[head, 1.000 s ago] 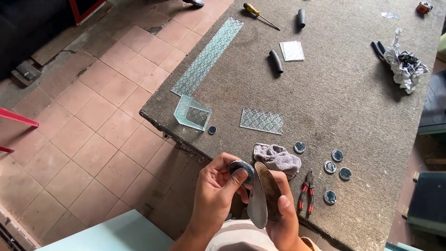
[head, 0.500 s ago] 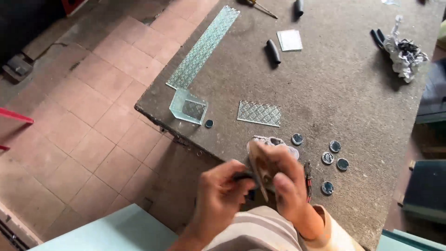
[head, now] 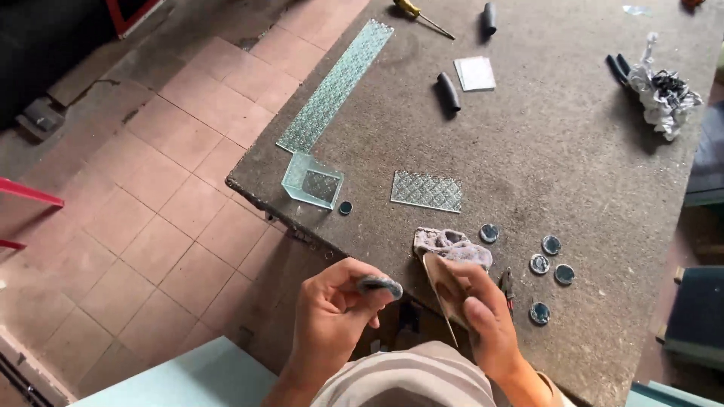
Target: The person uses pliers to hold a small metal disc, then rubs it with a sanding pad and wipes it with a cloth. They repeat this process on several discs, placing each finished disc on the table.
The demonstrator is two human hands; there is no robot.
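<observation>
Holding a thin, flat, curved piece of glass [head: 440,295] on its edge, the right hand [head: 483,316] has its fingers closed around the lower part of it, just in front of the person's striped shirt [head: 422,380]. The left hand [head: 332,316] is right beside it, with thumb and fingers pinched shut on a small dark grey pad [head: 379,285] that looks soft. I think the glass piece is light and stiff, but it could break easily and may be slippery, and its edges may be sharp. The safest place to hold it looks like the flat faces, with fingers kept off the rim. Just behind the glass, a crumpled grey cloth [head: 452,245] lies on the near edge of the rough grey stone desk [head: 573,151]. Small red-handled pliers [head: 507,285] lie close to the right hand. Five small round glass discs [head: 550,260] sit near the cloth, and one more small dark disc [head: 345,207] lies to the left. Next to that stands a clear glass corner box [head: 312,181], with a small patterned glass rectangle [head: 427,191] nearby. Farther away lie a long patterned glass strip [head: 337,83], a short black tube [head: 449,91] and a small white glass square [head: 475,73]. At the far edge are a yellow-handled screwdriver [head: 421,14] and a bunched white and black rag [head: 664,90].
</observation>
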